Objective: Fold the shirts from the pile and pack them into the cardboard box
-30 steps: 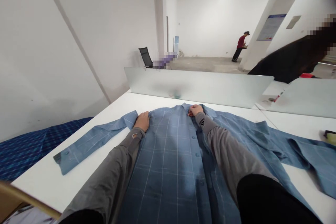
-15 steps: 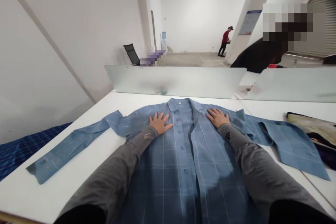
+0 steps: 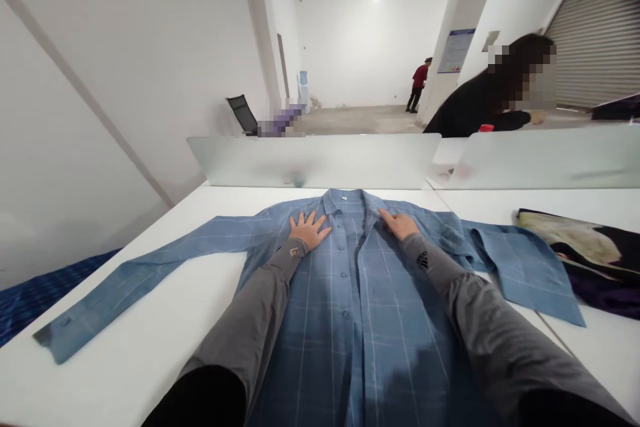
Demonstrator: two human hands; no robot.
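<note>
A blue shirt (image 3: 320, 293) with a pale checked pattern lies front up on the white table, collar at the far end. Its front is unbuttoned, with the two edges close together. My left hand (image 3: 307, 230) rests flat on the chest beside the collar, fingers spread. My right hand (image 3: 400, 223) is at the other collar point, its fingers drawn together on the fabric there; the thumb is hard to see. One sleeve stretches out straight to the left. The other sleeve, on the right, is folded over with creases.
Frosted divider panels (image 3: 320, 161) stand along the table's (image 3: 200, 307) far edge. A dark and cream patterned cloth (image 3: 590, 240) lies at the right, near the folded sleeve. Dark blue checked fabric (image 3: 55, 287) shows beyond the left edge. A person in black (image 3: 467, 100) leans behind the divider.
My right hand has gone from lying flat and spread to fingers drawn together at the collar point. The left sleeve lies straighter. My left hand stays flat. The view has shifted slightly.
</note>
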